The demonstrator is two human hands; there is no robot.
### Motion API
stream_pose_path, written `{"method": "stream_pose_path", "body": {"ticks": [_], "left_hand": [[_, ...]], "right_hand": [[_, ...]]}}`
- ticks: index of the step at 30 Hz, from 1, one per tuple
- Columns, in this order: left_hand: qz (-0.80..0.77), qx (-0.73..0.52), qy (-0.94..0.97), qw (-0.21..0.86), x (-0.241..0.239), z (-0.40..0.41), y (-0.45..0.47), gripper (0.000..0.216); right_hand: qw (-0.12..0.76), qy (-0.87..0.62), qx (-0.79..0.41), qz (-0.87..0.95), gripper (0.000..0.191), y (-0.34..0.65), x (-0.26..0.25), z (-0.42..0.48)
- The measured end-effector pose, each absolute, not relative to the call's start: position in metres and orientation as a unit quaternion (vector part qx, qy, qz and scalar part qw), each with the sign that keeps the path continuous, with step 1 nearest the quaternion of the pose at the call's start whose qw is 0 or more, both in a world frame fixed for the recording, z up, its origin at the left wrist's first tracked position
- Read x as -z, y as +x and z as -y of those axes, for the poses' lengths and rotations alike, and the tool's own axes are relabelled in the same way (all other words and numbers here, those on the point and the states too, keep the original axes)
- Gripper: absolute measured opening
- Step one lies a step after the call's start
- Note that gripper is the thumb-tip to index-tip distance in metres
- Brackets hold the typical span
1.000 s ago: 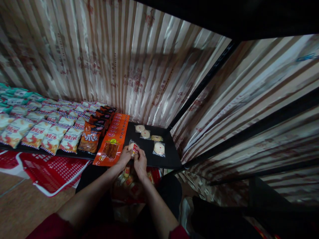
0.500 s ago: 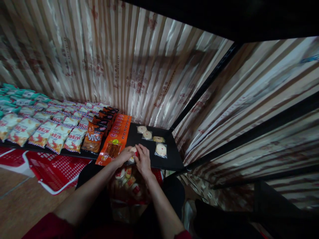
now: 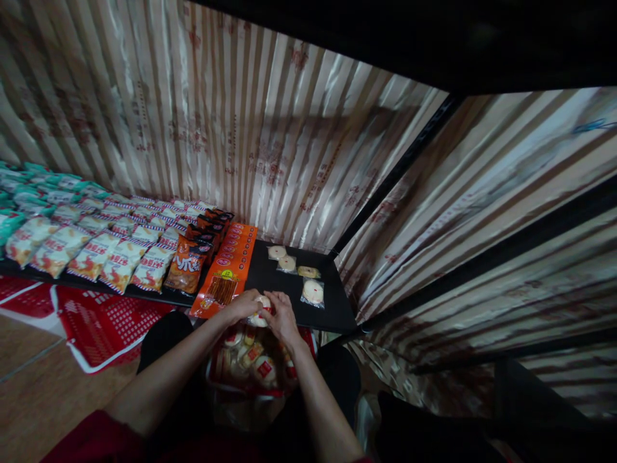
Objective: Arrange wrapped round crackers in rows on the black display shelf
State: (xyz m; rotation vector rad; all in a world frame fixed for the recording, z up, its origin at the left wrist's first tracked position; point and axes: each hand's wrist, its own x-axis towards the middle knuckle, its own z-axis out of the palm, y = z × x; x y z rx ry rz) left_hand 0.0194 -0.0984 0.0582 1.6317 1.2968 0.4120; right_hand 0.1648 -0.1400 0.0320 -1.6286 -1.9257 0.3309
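Note:
Between my left hand [image 3: 243, 305] and my right hand [image 3: 282, 315] is a round white wrapped pastry [image 3: 261, 311] with a red mark. The fingers of both hands are closed on it, above the front edge of the black shelf [image 3: 332, 312]. Under my hands, a red basket [image 3: 212, 379] holds several similar wrapped pastries [image 3: 264, 368], some with red labels. On the shelf beyond my right hand lie a few flat round pastries in clear wrappers, the nearest being a white one [image 3: 313, 292]. An orange snack packet [image 3: 222, 283] lies flat just left of my hands.
Rows of white snack bags [image 3: 118, 262] and dark orange bags [image 3: 184, 265] fill the shelf to the left, with green bags [image 3: 33, 193] farther off. Another red basket [image 3: 110, 321] is below. Black frame posts [image 3: 400, 173] and a striped curtain [image 3: 270, 128] stand behind.
The pastry between my hands has turned and shows more of its white face. My hands have moved slightly down and right, and the view has shifted a little.

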Motion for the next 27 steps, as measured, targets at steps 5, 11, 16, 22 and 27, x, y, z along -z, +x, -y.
{"method": "stream_pose_path", "body": {"ticks": [5, 11, 16, 22, 27], "left_hand": [[-0.539, -0.175, 0.672, 0.478, -0.062, 0.107, 0.018, 0.020], [-0.549, -0.185, 0.666, 0.469, -0.063, 0.115, 0.014, 0.019], [-0.548, -0.186, 0.673, 0.461, -0.067, 0.120, 0.010, 0.016], [-0.551, -0.183, 0.683, 0.442, -0.071, 0.131, 0.002, 0.011], [-0.560, -0.178, 0.682, 0.436, -0.064, 0.134, -0.003, 0.011]], "right_hand": [[0.301, -0.617, -0.143, 0.713, 0.035, 0.163, -0.036, 0.146], [0.309, -0.616, -0.160, 0.707, 0.031, 0.159, -0.036, 0.150], [0.318, -0.610, -0.171, 0.705, 0.026, 0.157, -0.041, 0.154], [0.328, -0.598, -0.182, 0.708, 0.021, 0.154, -0.043, 0.158], [0.330, -0.589, -0.207, 0.708, 0.019, 0.149, -0.039, 0.159]]}}
